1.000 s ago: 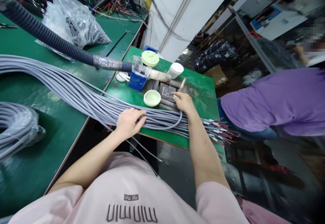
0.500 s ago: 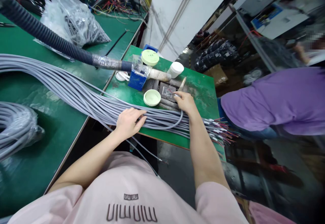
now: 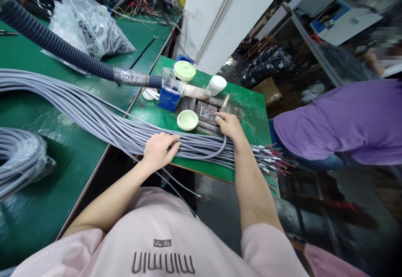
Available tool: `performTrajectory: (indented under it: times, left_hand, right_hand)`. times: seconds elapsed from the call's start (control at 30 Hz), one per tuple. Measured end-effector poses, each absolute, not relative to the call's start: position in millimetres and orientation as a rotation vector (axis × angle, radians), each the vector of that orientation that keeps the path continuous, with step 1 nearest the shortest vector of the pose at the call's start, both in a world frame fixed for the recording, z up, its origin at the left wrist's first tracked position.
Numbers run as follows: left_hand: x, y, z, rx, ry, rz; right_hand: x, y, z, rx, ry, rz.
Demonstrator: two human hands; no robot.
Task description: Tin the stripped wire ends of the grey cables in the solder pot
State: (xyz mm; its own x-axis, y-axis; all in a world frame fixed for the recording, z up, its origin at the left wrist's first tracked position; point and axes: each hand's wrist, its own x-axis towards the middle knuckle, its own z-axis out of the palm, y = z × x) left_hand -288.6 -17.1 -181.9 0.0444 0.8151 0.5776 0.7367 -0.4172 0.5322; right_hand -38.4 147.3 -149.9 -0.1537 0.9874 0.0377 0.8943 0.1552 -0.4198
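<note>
The grey cable bundle [image 3: 132,141] lies across the counter [image 3: 248,130], its long axis running left to right, with stripped coloured wire ends [image 3: 270,155] fanning out past the right hand [image 3: 230,127], which is nearer them. That hand pinches one cable [image 3: 223,147] over a metal plate [image 3: 205,111]; the left hand [image 3: 158,153] rests open on the bundle, fingers lightly curled.

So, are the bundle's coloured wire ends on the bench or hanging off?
Hanging off: the coloured wire ends stick out past the green bench's edge, beyond the right hand, while the grey cables lie on the bench.
</note>
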Motion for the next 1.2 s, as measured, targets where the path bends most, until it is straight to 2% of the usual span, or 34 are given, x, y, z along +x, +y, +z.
performTrajectory:
  times: [0.27, 0.4, 0.47, 0.73, 0.93, 1.2]
  left_hand:
    - [-287, -15, -176, 2.124, 1.582, 1.381]
    - [-274, -21, -168, 1.763, 1.344, 1.625]
    - [-264, -26, -164, 1.506, 1.228, 1.614]
    - [-213, -35, -162, 0.694, 0.759, 1.116]
    - [-193, -40, -164, 0.488, 0.679, 1.142]
    - [-196, -40, -164, 0.388, 0.659, 1.066]
  right_hand:
    - [-36, 55, -128, -1.455, -1.680, 0.938]
    - [-43, -2, -143, -1.292, -1.525, 1.007]
    - [-47, -23, -154, -1.246, -1.451, 1.037]
    - [-59, -58, -171, -1.163, -1.349, 1.041]
    - [-65, -68, -167, -1.144, -1.458, 1.029]
    - [-66, -76, -168, -1.234, -1.736, 0.831]
